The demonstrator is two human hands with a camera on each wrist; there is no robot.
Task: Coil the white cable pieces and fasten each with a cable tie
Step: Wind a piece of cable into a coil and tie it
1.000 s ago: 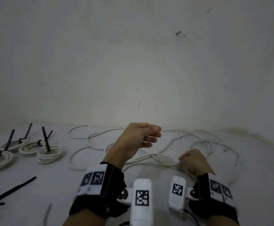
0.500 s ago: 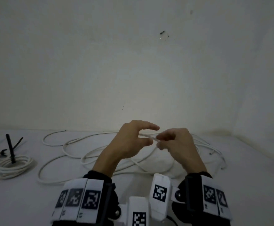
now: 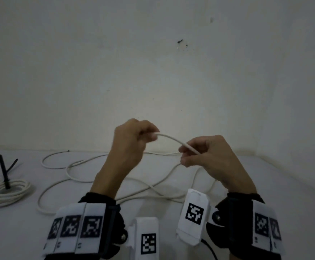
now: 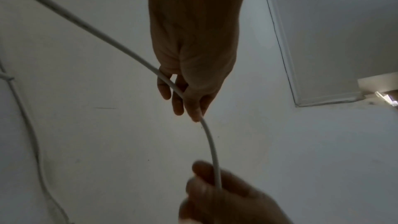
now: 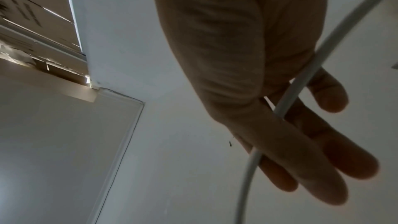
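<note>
A loose white cable lies in tangled loops on the white surface. Both my hands are raised above it. My left hand pinches one stretch of this cable with curled fingers. My right hand pinches it a short way to the right. The span between them arches slightly. In the left wrist view the cable runs from my left hand to the right hand. The right wrist view shows the cable passing between thumb and fingers of my right hand.
At the left edge lies a coiled white cable bound with a black cable tie that sticks upward. Another tied coil is partly cut off further left. A pale wall rises directly behind the surface.
My right hand rose from the table and took the cable beside the left hand. The hands have since drawn apart and higher, with a short span of cable between them.
</note>
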